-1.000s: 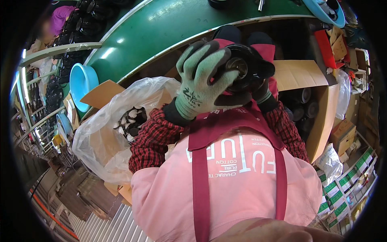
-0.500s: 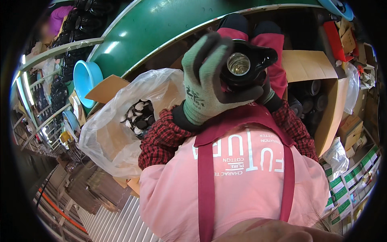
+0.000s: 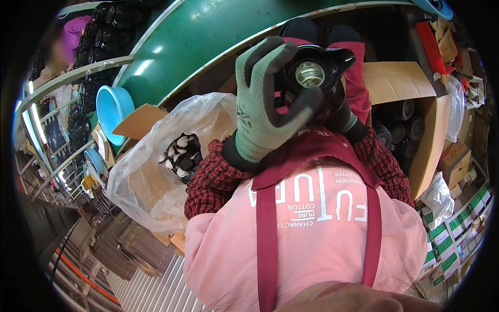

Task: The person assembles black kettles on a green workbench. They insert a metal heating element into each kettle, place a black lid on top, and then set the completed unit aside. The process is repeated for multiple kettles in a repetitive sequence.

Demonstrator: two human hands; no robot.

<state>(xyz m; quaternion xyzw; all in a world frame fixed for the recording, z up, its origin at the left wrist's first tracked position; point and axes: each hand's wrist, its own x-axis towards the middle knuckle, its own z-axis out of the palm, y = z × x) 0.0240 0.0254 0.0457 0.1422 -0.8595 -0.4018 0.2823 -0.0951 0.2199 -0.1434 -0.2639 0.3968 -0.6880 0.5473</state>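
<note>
A glossy black vacuum jug (image 3: 338, 58) with a pointed spout and a silvery, ridged round mouth is upright in front of my chest, above my lap. My right hand (image 3: 340, 119), in a dark and green glove, grips its lower side; most of those fingers are hidden behind the jug. At the jug's left is my left hand (image 3: 254, 104) in a green glove with dark fingertips. Its fingers and thumb curve wide apart around the rim, the thumb overlapping the front edge, and a gap shows between palm and jug.
A carton lined with clear plastic (image 3: 140, 177) holds black and white round parts (image 3: 182, 155) on my left. An open carton (image 3: 429, 140) of dark cylinders stands on my right. Ahead runs a green bench (image 3: 208, 36); a blue basin (image 3: 115, 112) sits beyond the left carton.
My left thumb has drawn back from across the jug's front, and the fingers have spread wider. The jug has moved slightly, its mouth now showing more plainly.
</note>
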